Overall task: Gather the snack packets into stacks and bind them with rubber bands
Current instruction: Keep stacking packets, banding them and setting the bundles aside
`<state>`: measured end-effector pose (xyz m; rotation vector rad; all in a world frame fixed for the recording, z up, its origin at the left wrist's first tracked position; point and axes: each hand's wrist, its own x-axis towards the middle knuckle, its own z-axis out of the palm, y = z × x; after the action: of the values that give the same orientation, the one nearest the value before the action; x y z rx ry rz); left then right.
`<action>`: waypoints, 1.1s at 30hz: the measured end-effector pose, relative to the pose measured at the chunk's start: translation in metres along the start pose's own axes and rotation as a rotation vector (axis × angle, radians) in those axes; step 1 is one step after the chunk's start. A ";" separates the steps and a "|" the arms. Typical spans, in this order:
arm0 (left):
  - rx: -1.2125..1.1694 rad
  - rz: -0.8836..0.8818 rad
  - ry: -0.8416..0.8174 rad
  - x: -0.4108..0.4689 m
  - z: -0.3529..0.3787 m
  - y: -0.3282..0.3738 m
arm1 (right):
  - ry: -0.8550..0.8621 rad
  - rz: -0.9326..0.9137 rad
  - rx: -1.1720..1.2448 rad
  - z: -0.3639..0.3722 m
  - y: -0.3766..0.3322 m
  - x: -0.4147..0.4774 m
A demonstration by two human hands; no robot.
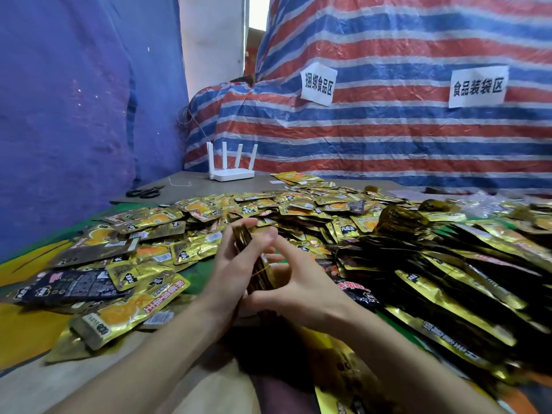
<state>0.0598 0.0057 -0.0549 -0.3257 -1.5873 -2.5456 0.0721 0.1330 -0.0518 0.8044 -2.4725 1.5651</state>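
Observation:
Both my hands meet at the centre around an upright stack of gold and brown snack packets (242, 239). My left hand (227, 264) grips the stack from the left, fingers curled over its top. My right hand (294, 282) holds it from the right, thumb raised, and a thin rubber band (263, 268) runs across the stack by its fingers. Loose gold packets (167, 234) cover the surface to the left and behind. Bound stacks of packets (448, 264) lie heaped on the right.
A white router (231, 171) with several antennas stands at the back of the table, black scissors (145, 192) to its left. A striped tarp (388, 130) with two paper labels hangs behind, a blue sheet (74, 115) on the left.

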 end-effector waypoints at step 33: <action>0.667 0.494 -0.331 0.011 0.045 0.043 | 0.354 0.590 -1.260 -0.213 -0.005 0.076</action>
<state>0.0633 0.0275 0.0042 -0.9388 -2.0299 -1.5525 -0.0299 0.2868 0.0784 -0.3799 -2.7409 -0.0687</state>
